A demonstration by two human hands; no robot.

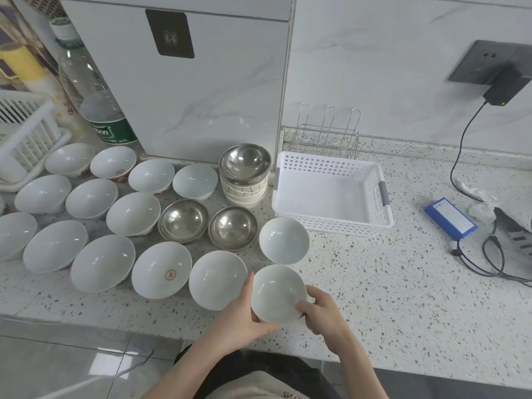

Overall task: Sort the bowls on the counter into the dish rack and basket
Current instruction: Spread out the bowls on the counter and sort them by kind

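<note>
**Both hands on 1 white bowl, lower centre of frame**

Left hand (244, 318) and right hand (322, 312) both hold the same small white bowl (276, 293) at the front edge of the table (403, 298). Left grip: thumb curled under the near rim, fingers up the bowl's left side. Right grip: thumb over the right rim into the bowl, fingers wrapped outside. Can't tell if the bowl is lifted or touching the table.

Task things:
- White perforated basket (371, 223), centre right, grey handle on its right side. Nothing visible inside.
- Wire dish rack (328, 133) just behind the basket, against the wall. No bowls in it.
- Another white bowl (283, 240) just above the held one, near the basket's front left corner.
- White bowl (217, 279) touching or just beside the left hand.
- Bowl with a red mark (161, 273) in its base, left of that.
- More white bowls in rows across the left half of the frame.
- 2 steel bowls (184, 220) (232, 227) side by side, mid frame.
- Stack of bowls, steel bowl on top (244, 161), just left of the basket.

Other: clear water bottle (95, 90) upper left, white slatted rack (26, 133) at the left edge, blue battery pack (450, 218) with cables at right, charger (503, 84) plugged into the wall socket upper right.
</note>
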